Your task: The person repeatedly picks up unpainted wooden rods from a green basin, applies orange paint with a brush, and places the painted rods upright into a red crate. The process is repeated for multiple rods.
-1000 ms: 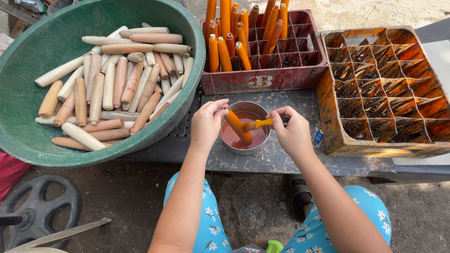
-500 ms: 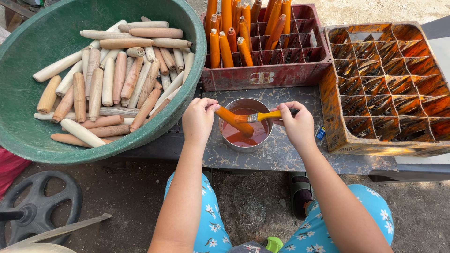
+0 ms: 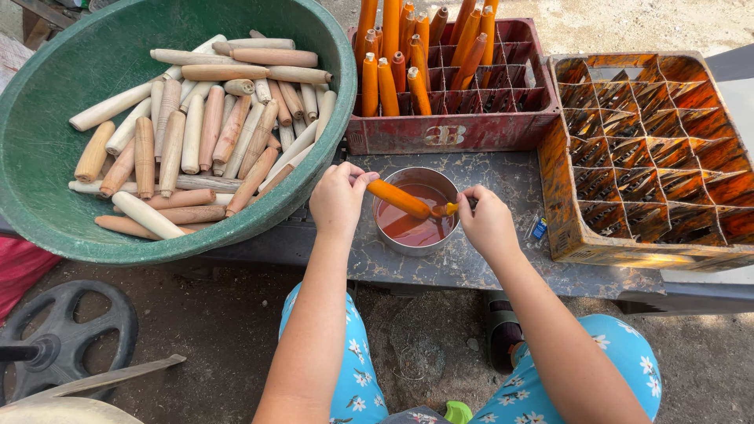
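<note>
left hand [image 3: 338,200] gripping orange-coated wooden peg [image 3: 399,199] over round metal stain bowl [image 3: 415,239]; right hand [image 3: 487,222] pinching small brush [image 3: 449,208] touching peg tip

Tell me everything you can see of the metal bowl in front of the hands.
The metal bowl is small, round and shiny, with a plain rim and stained outer wall. It sits upright on the grey table, just before the red crate, and is partly filled with orange-brown liquid. The left hand holds an orange-coated stick slanted over it; the right hand holds a brush over its right rim.
</note>
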